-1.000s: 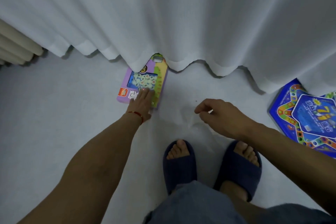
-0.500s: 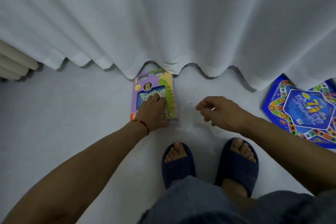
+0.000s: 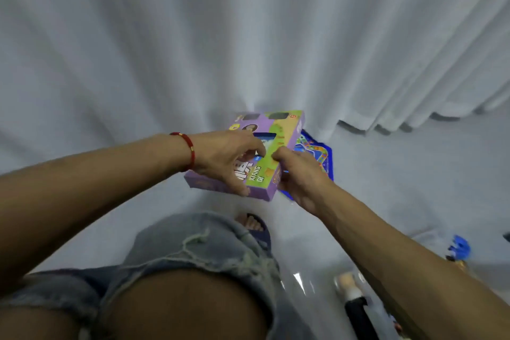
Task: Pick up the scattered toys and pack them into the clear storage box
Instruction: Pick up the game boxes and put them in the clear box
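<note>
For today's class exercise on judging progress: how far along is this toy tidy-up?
Done: nothing visibly packed; the clear storage box is not plainly in view. In hand: the purple game box, lifted off the floor, gripped by the left hand and right hand. Left: the blue game board and a blue toy lie on the floor.

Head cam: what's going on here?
A person holds a purple game box off the floor with both hands: the left hand grips its near end, the right hand its right edge. A blue game board lies on the floor behind it, by the white curtain. More toys lie blurred at lower right. No storage box is clearly visible.
</note>
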### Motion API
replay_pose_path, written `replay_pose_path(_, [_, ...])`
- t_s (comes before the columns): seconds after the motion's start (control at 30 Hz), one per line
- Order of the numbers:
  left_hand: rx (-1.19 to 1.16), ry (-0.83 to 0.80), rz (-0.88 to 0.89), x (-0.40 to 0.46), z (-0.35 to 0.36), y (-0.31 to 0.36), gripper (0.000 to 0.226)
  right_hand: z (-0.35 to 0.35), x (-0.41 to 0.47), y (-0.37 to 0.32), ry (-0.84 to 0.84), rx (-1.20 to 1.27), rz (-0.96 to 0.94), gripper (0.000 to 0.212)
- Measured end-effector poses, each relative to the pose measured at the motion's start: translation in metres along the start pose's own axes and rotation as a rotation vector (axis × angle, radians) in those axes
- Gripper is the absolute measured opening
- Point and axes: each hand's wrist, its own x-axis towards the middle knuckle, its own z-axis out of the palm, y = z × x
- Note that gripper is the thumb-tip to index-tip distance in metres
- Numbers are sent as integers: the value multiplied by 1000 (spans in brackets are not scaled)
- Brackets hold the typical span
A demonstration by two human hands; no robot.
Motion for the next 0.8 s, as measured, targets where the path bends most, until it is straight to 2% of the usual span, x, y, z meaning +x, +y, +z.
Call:
replay_pose_path(0.07, [-12,-31,6,19,-25,39,79,-39,-26,-7,132,68,-79,29])
replay_pose_path(0.13, [-32,-14,-12,40,-45,77,64,-84,-58,-9,301,84,-157,31])
replay_pose_path(0.23, [19,119,13,69,-56,139,40,-163,-121,-1,548,94,-258,18])
replay_pose_path(0.3, [-4,214,74,83,-43,176,32,-217,-167,11,689,64,-285,19])
replay_pose_path(0.4, [-61,291,135,98,-3,213,27,-281,-227,42,883,-3,-235,33])
replay_pose_path(0.5, [25,240,143,113,23,227,36,-304,-253,84,963,61,-107,33])
replay_pose_path(0.63, [41,224,87,121,20,227,37,-289,-242,128,898,206,102,13])
replay_pose_path(0.67, [32,217,64,123,18,225,36,-286,-235,133,906,121,137,13])
replay_pose_path(0.73, [19,211,29,127,11,221,34,-284,-221,137,939,-247,160,35])
replay_pose_path(0.77, [16,210,14,128,7,218,34,-279,-215,131,956,-420,122,46])
replay_pose_path(0.8, [9,203,-4,128,1,214,34,-272,-209,123,949,-506,49,47])
